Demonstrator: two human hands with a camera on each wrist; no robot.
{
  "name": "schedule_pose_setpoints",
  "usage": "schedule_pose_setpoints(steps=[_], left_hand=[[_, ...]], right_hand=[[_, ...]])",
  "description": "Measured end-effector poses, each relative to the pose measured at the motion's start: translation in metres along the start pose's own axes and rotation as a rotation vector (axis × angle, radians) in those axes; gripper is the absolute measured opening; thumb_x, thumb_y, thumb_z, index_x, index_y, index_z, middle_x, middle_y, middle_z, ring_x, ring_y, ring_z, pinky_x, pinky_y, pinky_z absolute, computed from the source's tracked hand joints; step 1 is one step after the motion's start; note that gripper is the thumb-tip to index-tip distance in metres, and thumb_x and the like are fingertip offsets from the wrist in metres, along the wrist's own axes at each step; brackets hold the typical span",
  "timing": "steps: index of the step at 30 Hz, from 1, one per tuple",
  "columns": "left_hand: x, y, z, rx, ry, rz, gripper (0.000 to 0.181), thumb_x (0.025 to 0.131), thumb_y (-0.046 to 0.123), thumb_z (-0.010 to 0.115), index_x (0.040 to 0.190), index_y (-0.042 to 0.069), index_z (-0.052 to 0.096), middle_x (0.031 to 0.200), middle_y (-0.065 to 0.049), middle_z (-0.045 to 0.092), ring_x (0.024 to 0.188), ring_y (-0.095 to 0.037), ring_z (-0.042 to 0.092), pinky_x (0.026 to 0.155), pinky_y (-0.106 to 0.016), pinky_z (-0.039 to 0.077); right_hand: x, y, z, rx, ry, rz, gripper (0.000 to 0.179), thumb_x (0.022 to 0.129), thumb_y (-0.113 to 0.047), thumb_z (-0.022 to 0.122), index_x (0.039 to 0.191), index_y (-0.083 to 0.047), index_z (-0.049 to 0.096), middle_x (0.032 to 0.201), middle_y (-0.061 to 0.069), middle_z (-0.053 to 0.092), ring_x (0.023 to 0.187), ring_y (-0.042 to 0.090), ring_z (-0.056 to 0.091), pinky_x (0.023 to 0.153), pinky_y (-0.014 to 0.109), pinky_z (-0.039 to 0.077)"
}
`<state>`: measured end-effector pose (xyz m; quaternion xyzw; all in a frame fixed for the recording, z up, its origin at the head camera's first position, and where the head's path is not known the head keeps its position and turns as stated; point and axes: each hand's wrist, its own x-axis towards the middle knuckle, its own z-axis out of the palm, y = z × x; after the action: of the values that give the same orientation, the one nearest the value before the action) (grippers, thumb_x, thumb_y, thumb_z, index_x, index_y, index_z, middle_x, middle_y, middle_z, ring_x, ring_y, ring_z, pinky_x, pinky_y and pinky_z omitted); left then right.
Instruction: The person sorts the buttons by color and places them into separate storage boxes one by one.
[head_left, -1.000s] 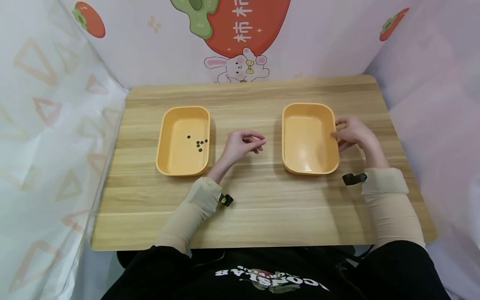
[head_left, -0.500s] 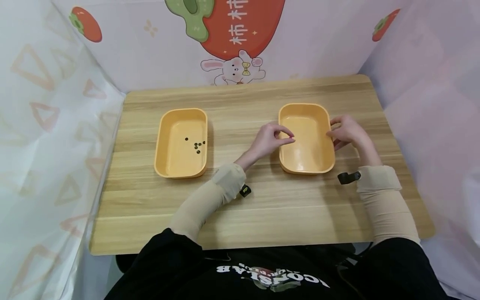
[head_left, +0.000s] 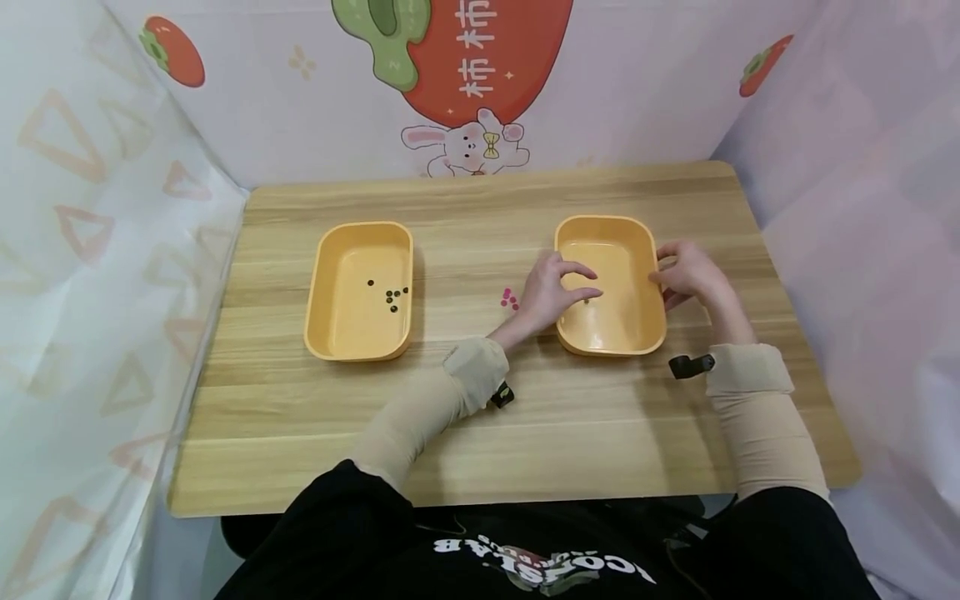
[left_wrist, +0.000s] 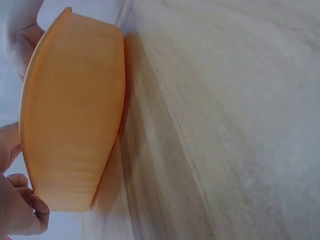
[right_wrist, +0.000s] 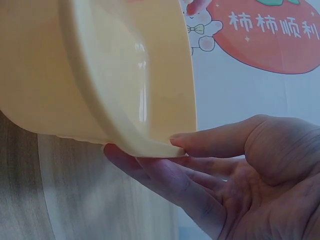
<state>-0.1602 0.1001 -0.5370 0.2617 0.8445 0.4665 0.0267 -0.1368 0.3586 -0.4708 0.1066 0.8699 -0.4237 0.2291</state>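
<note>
My left hand [head_left: 551,292] is over the near-left side of the right yellow plastic container [head_left: 611,337], thumb and forefinger spread apart with nothing between them. Just below those fingertips, a small dark round piece [head_left: 587,301] shows inside the container. In the left wrist view, the left hand [left_wrist: 22,207] is by the rim of that container [left_wrist: 75,100]. My right hand [head_left: 693,271] grips the container's right rim. The right wrist view shows the thumb of this hand [right_wrist: 280,165] on the rim and its fingers beneath the outside.
A second yellow container [head_left: 352,333] stands to the left, with several small dark round pieces [head_left: 393,297] in it. Several small pink round pieces [head_left: 509,298] lie on the wooden table [head_left: 465,442] beside the left wrist. A printed cloth [head_left: 330,125] hangs behind the table.
My left hand has moved right from the middle of the table to over the right container, and its pinched fingers have parted. The pink pieces now show. The right hand keeps its grip.
</note>
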Motion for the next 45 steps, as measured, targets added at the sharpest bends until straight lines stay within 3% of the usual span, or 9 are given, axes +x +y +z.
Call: schedule_pose_setpoints(steps=[4,7,9,13,19,24,30,34,45], left_hand=[[-0.006,-0.006,-0.008,-0.054,0.002,0.023,0.035,0.090,0.026,0.093,0.120,0.010,0.084,0.095,-0.020,0.062,0.083,-0.012,0.044,0.076,-0.018,0.033],[-0.012,-0.014,-0.022,-0.127,-0.002,0.033,0.037,0.092,0.019,0.091,0.124,0.003,0.081,0.101,-0.023,0.069,0.089,-0.019,0.059,0.083,-0.022,0.049],[-0.018,-0.021,-0.034,-0.158,-0.009,0.016,0.038,0.094,0.015,0.089,0.127,0.001,0.079,0.110,-0.022,0.076,0.097,-0.025,0.070,0.093,-0.031,0.059],[-0.032,-0.036,-0.060,-0.183,-0.032,-0.088,0.039,0.096,0.011,0.085,0.132,0.001,0.076,0.130,-0.019,0.079,0.118,-0.032,0.075,0.106,-0.047,0.062],[-0.041,-0.055,-0.086,-0.147,-0.069,-0.233,0.041,0.098,0.008,0.083,0.136,0.001,0.074,0.142,-0.018,0.075,0.130,-0.034,0.074,0.111,-0.039,0.061],[-0.043,-0.070,-0.088,0.000,-0.056,-0.226,0.038,0.096,0.010,0.085,0.132,0.001,0.077,0.139,-0.018,0.076,0.132,-0.033,0.072,0.118,-0.042,0.055],[-0.044,-0.080,-0.082,0.185,-0.066,-0.244,0.028,0.096,0.015,0.085,0.123,0.008,0.082,0.151,-0.014,0.071,0.151,-0.033,0.058,0.134,-0.047,0.037],[-0.042,-0.078,-0.080,0.235,-0.072,-0.262,0.020,0.096,0.016,0.086,0.116,0.012,0.085,0.157,-0.013,0.066,0.156,-0.034,0.052,0.136,-0.049,0.032],[-0.041,-0.078,-0.074,0.331,-0.073,-0.250,0.014,0.095,0.019,0.087,0.108,0.015,0.087,0.161,-0.011,0.062,0.155,-0.035,0.050,0.133,-0.054,0.035]], right_hand=[[0.002,0.002,0.002,0.003,-0.001,0.000,0.056,0.108,-0.002,0.056,0.153,0.023,0.033,0.115,0.044,0.069,0.060,0.016,0.074,0.061,0.039,0.068],[0.004,0.002,0.003,0.004,-0.002,-0.002,0.059,0.108,-0.002,0.055,0.154,0.024,0.030,0.131,0.052,0.061,0.061,0.016,0.075,0.061,0.038,0.068],[0.005,0.002,0.004,0.003,-0.004,-0.002,0.060,0.108,-0.002,0.055,0.156,0.024,0.029,0.140,0.053,0.055,0.063,0.015,0.075,0.062,0.037,0.068],[0.006,0.004,0.005,-0.011,0.001,0.000,0.061,0.109,-0.004,0.054,0.157,0.023,0.029,0.145,0.054,0.052,0.064,0.014,0.074,0.062,0.037,0.068],[0.006,0.001,0.001,-0.027,0.015,0.017,0.061,0.109,-0.004,0.054,0.158,0.022,0.029,0.146,0.054,0.050,0.063,0.013,0.074,0.062,0.038,0.067],[0.007,0.001,0.002,-0.027,0.036,0.009,0.059,0.108,-0.003,0.055,0.155,0.023,0.033,0.138,0.052,0.056,0.061,0.013,0.074,0.061,0.039,0.067],[0.007,0.002,0.006,-0.022,0.024,0.012,0.059,0.108,-0.003,0.054,0.156,0.024,0.032,0.144,0.053,0.053,0.061,0.013,0.074,0.061,0.039,0.068],[0.007,0.002,0.006,-0.019,0.024,0.006,0.058,0.108,-0.002,0.054,0.155,0.024,0.033,0.143,0.053,0.054,0.062,0.013,0.074,0.061,0.038,0.067],[0.009,0.001,0.008,-0.036,0.019,0.026,0.059,0.109,-0.002,0.053,0.158,0.023,0.031,0.147,0.054,0.049,0.064,0.013,0.074,0.063,0.039,0.068]])
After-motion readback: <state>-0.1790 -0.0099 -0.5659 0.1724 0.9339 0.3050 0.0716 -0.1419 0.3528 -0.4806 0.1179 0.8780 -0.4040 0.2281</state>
